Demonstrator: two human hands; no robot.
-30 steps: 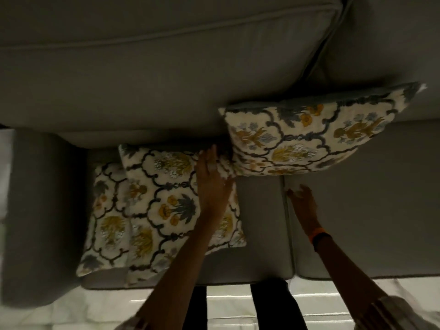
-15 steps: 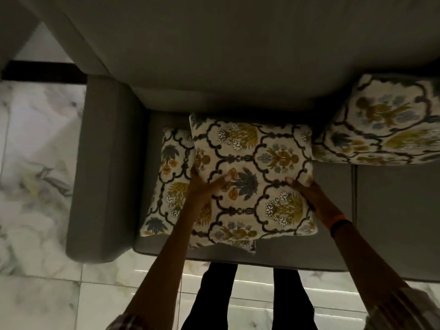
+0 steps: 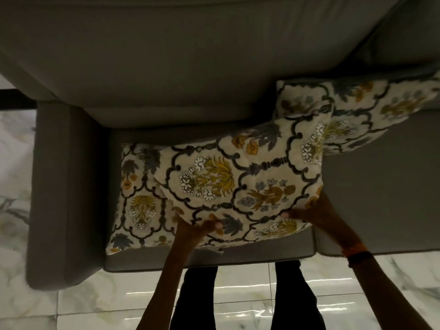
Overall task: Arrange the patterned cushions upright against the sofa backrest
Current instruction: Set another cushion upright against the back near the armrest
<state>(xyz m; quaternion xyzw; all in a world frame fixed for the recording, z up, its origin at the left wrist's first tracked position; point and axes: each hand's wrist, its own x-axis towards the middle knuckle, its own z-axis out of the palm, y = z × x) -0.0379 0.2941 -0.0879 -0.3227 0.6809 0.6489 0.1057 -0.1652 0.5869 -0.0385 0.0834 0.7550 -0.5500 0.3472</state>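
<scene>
A grey sofa (image 3: 166, 67) fills most of the view, its tall backrest (image 3: 181, 58) spreading across the top and its left armrest (image 3: 59, 191) running down the left side. Below and around it lies a pale marble-look tiled floor (image 3: 250, 296) that catches streaks of light. The seat cushion (image 3: 209, 257) shows as a grey strip along the front edge, with a seam dividing it from the next seat (image 3: 381, 186) on the right, which is bare fabric.

Three patterned cushions sit on the sofa, all cream with dark lattice lines and yellow, ochre and blue-grey floral motifs. The middle cushion (image 3: 238, 182) is the largest in view, tilted and raised off the seat, its upper right corner overlapping the right cushion (image 3: 357, 106). That right cushion leans against the backrest. The left cushion (image 3: 138, 198) lies flat on the seat beside the armrest, partly covered by the middle one.

The left hand (image 3: 197, 231) is closed on the lower edge of the middle cushion, thumb on the patterned face. The right hand (image 3: 316, 215) grips the lower right corner of the same cushion. An orange and dark band (image 3: 356, 253) circles the right wrist. Dark trouser legs (image 3: 200, 301) stand on the floor between the forearms.

No writing or labels are readable anywhere.
</scene>
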